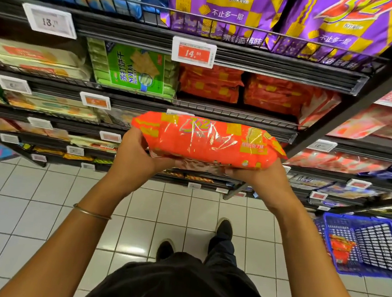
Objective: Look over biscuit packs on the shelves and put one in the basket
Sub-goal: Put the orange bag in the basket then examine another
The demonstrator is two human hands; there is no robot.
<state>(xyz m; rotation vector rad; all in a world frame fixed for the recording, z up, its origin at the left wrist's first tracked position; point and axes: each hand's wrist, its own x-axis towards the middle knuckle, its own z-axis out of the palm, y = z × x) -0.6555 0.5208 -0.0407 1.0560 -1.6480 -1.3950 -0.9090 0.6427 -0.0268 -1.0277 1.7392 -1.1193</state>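
- Fingers (pixel 136 135) of the left hand (pixel 137 158) curl round the left end of an orange biscuit pack (pixel 210 145), grasping it.
- Right hand (pixel 262 180) grips the pack's right end from below, its fingers mostly hidden under the wrapper.
- Held level in front of the shelves (pixel 230 114), the pack is at about chest height, above the tiled floor (pixel 37 203).
- A thin bangle (pixel 91 212) circles the left wrist.
- Behind the pack, similar red packs (pixel 209 84) lie on a shelf beside a green soda biscuit pack (pixel 135 68); purple packs (pixel 221 7) stand on the shelf above.
- A blue basket (pixel 358 218) sits on the floor to the right, with another orange pack (pixel 340 247) inside.
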